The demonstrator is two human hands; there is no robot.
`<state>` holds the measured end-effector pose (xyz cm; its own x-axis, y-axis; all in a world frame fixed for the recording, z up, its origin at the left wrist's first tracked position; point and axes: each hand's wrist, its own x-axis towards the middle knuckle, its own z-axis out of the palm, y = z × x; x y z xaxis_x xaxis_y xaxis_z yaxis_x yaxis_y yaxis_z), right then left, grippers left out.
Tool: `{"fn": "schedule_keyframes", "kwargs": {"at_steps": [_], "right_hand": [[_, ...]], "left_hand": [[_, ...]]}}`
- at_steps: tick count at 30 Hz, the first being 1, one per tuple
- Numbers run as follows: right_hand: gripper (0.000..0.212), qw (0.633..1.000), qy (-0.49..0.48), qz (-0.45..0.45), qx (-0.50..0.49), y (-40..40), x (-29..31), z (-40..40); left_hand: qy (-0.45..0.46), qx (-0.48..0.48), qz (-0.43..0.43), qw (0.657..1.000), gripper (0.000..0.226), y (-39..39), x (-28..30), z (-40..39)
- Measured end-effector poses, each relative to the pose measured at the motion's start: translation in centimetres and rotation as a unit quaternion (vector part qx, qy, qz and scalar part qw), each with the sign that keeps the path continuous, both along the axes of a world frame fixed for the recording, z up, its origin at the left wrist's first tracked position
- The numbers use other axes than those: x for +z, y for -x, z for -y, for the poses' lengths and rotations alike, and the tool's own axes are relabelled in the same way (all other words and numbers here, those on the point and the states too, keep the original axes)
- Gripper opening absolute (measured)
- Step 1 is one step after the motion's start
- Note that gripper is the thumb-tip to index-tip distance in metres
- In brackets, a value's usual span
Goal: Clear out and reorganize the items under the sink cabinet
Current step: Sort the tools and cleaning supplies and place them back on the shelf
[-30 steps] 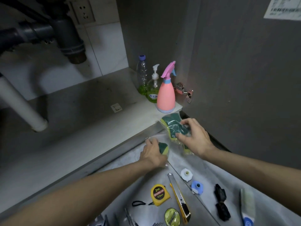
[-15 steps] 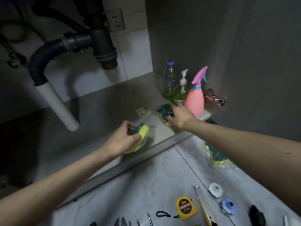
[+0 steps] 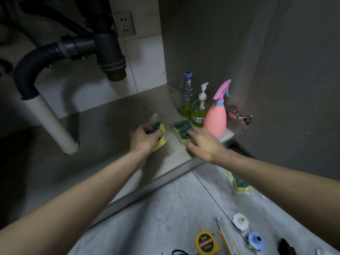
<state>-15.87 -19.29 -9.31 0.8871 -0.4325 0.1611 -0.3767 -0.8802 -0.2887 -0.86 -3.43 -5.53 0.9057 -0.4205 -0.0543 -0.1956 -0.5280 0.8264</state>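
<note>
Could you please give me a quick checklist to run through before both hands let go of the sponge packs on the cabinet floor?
1. Left hand has a grip on the left sponge pack: ok.
2. Right hand rests on the right sponge pack: ok.
3. Right pack lies flat on the cabinet floor: ok.
4. Left pack fully set down: cannot tell.
5. Pink spray bottle upright, clear of the right hand: ok.
6. Third sponge pack put away: not ok, on the tiled floor.

The yellow tape measure [image 3: 207, 242] reads "2m" on its face.
</note>
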Motion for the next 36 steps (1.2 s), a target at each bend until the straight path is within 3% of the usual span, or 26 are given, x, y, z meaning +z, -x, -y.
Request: {"fn": "schedule_keyframes", "kwargs": {"at_steps": [3,5,9,12,14,19,23,29,36], "right_hand": [[0.035,0.994,-0.009,0.108,-0.033,3.3,-0.7,-0.3],[0.024,0.989,-0.04,0.121,-0.072,5.9,-1.8,-0.4],[0.019,0.985,-0.06,0.004,-0.161,10.8,-5.0,0.1],[0.026,0.972,-0.054,-0.069,-0.22,13.4,-7.3,0.4],[0.037,0.964,-0.04,-0.105,-0.239,14.3,-8.4,0.7],[0.055,0.949,-0.09,-0.131,-0.272,14.4,-10.0,0.2],[0.048,0.946,-0.082,-0.142,-0.281,14.4,-10.6,-0.5],[0.039,0.959,-0.118,-0.073,-0.249,16.0,-10.4,-1.0],[0.047,0.974,-0.13,0.1,-0.159,16.1,-4.9,-2.5]], "left_hand": [[0.025,-0.004,0.001,1.0,0.037,1.2,0.4,3.0],[0.036,-0.004,0.002,0.999,0.037,2.3,0.6,5.3],[0.037,-0.01,0.045,0.998,0.036,4.3,0.3,9.6],[-0.008,-0.031,0.05,0.998,0.05,5.4,-1.3,11.7],[-0.044,-0.067,0.069,0.994,0.046,5.9,-2.7,12.2],[-0.074,-0.121,0.139,0.98,0.041,5.1,-4.9,11.5],[-0.068,-0.114,0.126,0.983,0.045,4.4,-5.1,11.2],[-0.037,-0.078,0.103,0.991,0.066,5.2,-4.4,11.0],[-0.03,-0.104,0.157,0.982,0.052,6.1,-3.2,8.7]]}}
